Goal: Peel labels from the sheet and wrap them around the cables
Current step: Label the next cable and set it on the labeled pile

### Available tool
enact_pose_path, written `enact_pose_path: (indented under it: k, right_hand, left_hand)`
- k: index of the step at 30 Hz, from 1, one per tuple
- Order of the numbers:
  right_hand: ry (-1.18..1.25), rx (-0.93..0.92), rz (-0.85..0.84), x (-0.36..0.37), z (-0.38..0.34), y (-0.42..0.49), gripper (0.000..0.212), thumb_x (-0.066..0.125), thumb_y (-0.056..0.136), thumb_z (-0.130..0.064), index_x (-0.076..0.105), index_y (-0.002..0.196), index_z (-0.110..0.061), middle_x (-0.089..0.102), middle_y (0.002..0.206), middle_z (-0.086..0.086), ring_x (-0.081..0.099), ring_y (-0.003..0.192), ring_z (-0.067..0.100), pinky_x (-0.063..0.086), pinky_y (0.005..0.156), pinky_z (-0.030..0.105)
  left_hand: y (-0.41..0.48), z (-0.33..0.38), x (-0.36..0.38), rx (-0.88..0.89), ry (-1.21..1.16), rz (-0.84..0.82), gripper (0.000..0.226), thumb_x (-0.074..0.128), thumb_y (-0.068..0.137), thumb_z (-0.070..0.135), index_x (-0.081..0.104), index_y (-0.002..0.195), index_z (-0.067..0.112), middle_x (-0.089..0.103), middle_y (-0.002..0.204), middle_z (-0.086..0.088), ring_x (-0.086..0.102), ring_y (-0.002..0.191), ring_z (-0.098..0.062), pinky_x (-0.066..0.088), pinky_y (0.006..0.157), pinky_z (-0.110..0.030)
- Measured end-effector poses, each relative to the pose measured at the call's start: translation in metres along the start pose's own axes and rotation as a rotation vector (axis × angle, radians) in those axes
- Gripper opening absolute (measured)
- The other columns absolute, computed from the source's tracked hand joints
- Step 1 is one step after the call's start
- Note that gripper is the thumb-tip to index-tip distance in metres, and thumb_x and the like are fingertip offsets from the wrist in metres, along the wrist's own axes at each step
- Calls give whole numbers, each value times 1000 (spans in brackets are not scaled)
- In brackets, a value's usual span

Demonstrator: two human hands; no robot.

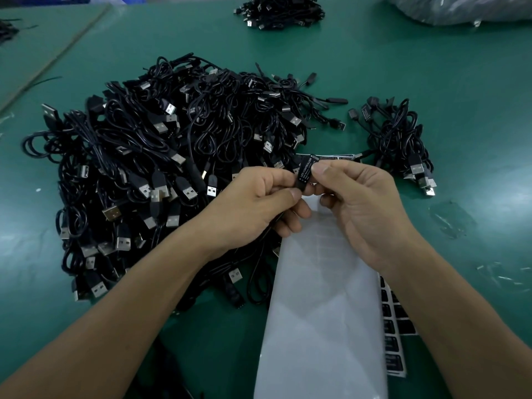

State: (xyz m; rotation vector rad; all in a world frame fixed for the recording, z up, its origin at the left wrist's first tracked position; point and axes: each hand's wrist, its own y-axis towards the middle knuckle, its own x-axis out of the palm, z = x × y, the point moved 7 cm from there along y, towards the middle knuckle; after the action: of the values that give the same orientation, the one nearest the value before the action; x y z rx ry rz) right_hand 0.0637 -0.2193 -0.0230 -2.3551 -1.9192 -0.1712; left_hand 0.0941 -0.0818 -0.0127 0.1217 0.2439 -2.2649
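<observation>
My left hand [260, 201] and my right hand [362, 208] meet above the table and together pinch a small black controller piece of a cable with a black label [305, 171] printed "LED CONTROLLER" on it. That cable runs down out of my left hand toward the pile. Under my hands lies a long white backing sheet [322, 312]. Beside it, partly under my right forearm, a sheet of black labels [394, 326] shows. A large heap of black USB cables [161, 156] fills the table to the left.
A smaller bunch of cables [403, 139] lies to the right on the green table [460, 96]. Another cable pile [279, 11] sits at the far edge, and a clear plastic bag [460, 7] at the far right. A strip of labels [336, 157] lies behind my hands.
</observation>
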Motion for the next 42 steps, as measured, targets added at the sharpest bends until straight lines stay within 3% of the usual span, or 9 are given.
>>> enact_pose_path:
  k: [11, 19, 31, 42]
  right_hand:
    - [-93, -56, 12, 1, -2, 0, 16, 69, 89, -25, 77, 76, -22, 69, 73, 0, 62, 74, 11, 44, 71, 29]
    - [-177, -119, 39, 1, -8, -1, 19, 70, 93, -16, 77, 76, -19, 71, 71, 0, 60, 68, 8, 49, 66, 22]
    - [-224, -179, 64, 1, -12, -3, 18, 71, 92, -14, 77, 77, -22, 71, 70, 1, 61, 69, 15, 53, 67, 27]
    - [-287, -234, 114, 0, -13, -4, 11, 72, 91, -18, 76, 81, -21, 72, 69, -6, 63, 65, 4, 52, 64, 19]
  left_hand:
    - [1, -3, 2, -25, -58, -33, 21, 48, 104, 8, 68, 98, 12, 76, 84, -2, 72, 69, -13, 55, 59, -19]
    - [1, -4, 1, -25, -53, -29, 21, 49, 104, 9, 69, 97, 12, 76, 83, -2, 71, 68, -13, 55, 60, -19]
    - [1, -4, 1, -17, -41, -36, 20, 49, 104, 8, 68, 98, 11, 76, 81, 0, 71, 68, -12, 55, 60, -19]
    - [1, -4, 2, -18, -40, -32, 20, 49, 104, 8, 68, 100, 9, 76, 81, 0, 70, 68, -10, 54, 60, -18]
